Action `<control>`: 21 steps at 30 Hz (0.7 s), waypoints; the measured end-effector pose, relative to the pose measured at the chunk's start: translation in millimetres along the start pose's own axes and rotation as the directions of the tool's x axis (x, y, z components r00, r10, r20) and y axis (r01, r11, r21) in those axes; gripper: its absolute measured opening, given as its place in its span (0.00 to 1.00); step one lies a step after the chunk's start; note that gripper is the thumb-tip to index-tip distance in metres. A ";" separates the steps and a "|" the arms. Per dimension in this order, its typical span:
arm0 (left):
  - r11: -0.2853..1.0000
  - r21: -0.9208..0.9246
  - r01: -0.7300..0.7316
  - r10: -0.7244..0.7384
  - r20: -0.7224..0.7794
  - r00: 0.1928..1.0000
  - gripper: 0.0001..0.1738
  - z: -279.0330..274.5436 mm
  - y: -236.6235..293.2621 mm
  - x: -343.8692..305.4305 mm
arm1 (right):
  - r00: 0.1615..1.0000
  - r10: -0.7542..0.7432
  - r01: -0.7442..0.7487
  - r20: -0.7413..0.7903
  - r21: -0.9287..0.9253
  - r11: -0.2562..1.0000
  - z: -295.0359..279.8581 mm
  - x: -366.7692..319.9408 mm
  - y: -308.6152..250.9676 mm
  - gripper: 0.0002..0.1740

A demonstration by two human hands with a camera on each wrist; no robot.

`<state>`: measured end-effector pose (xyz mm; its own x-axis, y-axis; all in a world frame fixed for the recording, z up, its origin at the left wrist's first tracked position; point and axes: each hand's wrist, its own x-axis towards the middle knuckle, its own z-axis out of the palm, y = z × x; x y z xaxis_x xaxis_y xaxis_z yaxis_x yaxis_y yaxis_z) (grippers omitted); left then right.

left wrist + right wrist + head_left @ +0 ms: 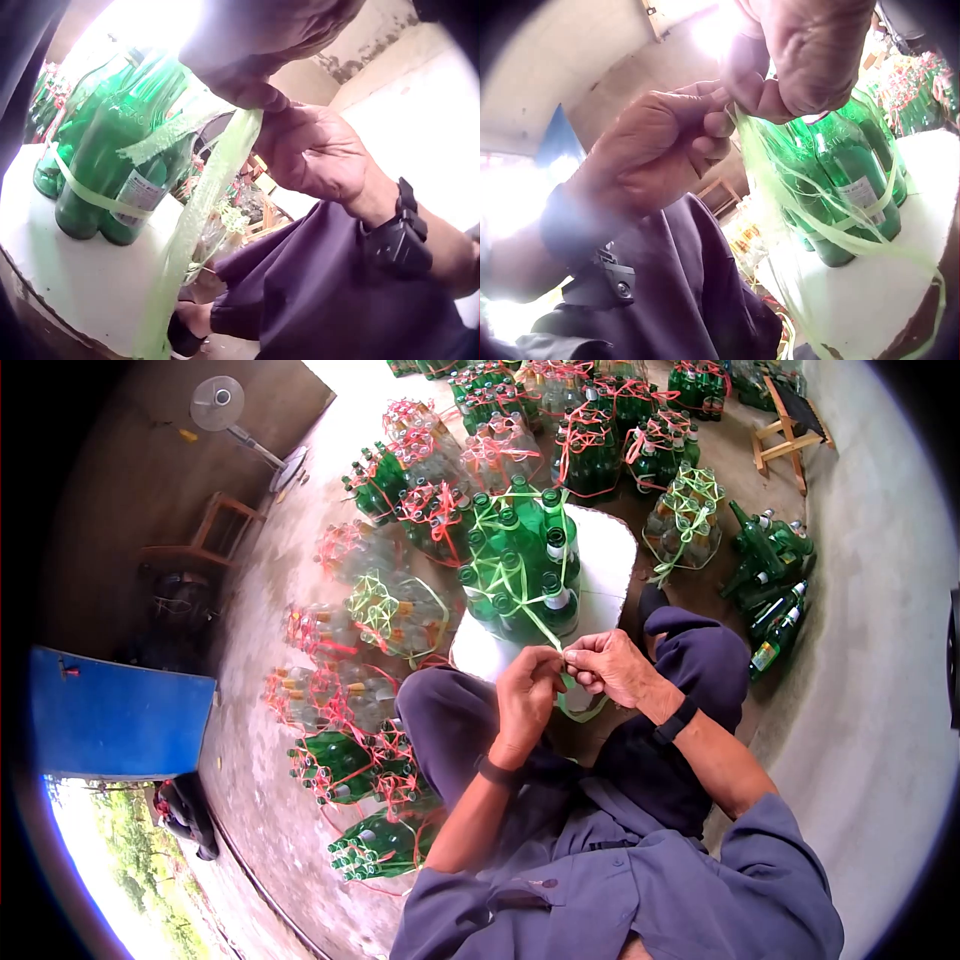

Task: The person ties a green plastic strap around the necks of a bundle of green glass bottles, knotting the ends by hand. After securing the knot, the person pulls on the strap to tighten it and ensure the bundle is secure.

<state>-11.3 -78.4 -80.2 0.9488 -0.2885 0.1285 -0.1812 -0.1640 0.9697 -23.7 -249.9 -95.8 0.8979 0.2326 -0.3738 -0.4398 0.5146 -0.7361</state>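
A bundle of green glass bottles (pixel 510 545) stands upright on a white board (pixel 607 550) before the person's knees. Light green plastic twine (pixel 543 628) laces the bottle necks and also rings the bottles lower down. From the bundle the twine runs to both hands, which meet just in front of it. The left hand (pixel 530 695) pinches the twine between thumb and fingers. Close against it, the right hand (pixel 615 665) pinches the twine too. In the left wrist view a flat twine strip (pixel 199 210) hangs below the fingers; frayed strands (pixel 769 176) show in the right wrist view.
Several bundles of clear bottles (pixel 350 695) tied with red twine cover the floor at left and behind. Loose green bottles (pixel 770 585) lie by the right wall. A wooden folding stool (pixel 785 435) stands at back right, a fan (pixel 218 405) at back left.
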 end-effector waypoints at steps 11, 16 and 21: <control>0.856 -0.386 0.343 -0.337 0.086 0.938 0.05 -8.1 3.1 3.9 | 0.925 -0.372 0.284 -0.078 -0.508 0.813 4.6 -5.4 -5.3 0.06; 0.883 -0.353 0.309 -0.311 0.052 0.949 0.05 -3.5 3.4 1.8 | 0.913 -0.408 0.330 -0.025 -0.543 0.772 7.1 -11.0 -10.5 0.06; 0.901 -0.341 0.268 -0.277 0.022 0.961 0.06 0.2 3.0 0.6 | 0.906 -0.422 0.338 -0.018 -0.567 0.751 7.7 -9.7 -6.8 0.07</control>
<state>-11.3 -79.3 -77.3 0.9558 -0.2529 -0.1498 0.1790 0.0967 0.9791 -29.2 -249.4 -82.9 0.9990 -0.0214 -0.0385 -0.0386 -0.0030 -0.9993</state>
